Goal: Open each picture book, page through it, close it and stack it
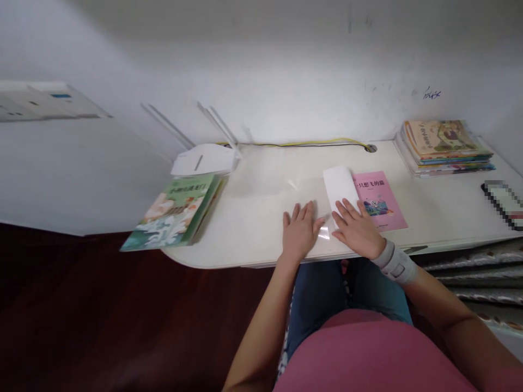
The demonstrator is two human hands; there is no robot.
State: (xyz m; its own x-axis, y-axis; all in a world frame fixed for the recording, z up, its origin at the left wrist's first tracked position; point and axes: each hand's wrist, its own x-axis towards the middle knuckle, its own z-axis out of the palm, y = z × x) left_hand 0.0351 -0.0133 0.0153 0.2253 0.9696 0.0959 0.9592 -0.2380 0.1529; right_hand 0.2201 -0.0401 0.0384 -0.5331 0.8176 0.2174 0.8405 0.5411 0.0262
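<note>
A thin pink book (388,212) with a cat-themed cover lies near the desk's front edge. Over its left side rests a white paper-like strip (340,182). My right hand (353,228), wearing a grey wrist support (395,262), lies with fingers outstretched on the strip's lower part and the book's left edge. To its left, my left hand (300,231) is flat on the desktop, fingers spread and holding nothing. Shiny glints (323,233) beside it look like clear film, though its outline is hard to make out.
A green picture-book pile (175,209) overhangs the white desk's (253,228) left edge. Behind it stands a white router (204,159) with antennas. More books (445,144) are stacked at the back right, near a blurred phone (504,204). A yellow cable (310,142) runs along the wall.
</note>
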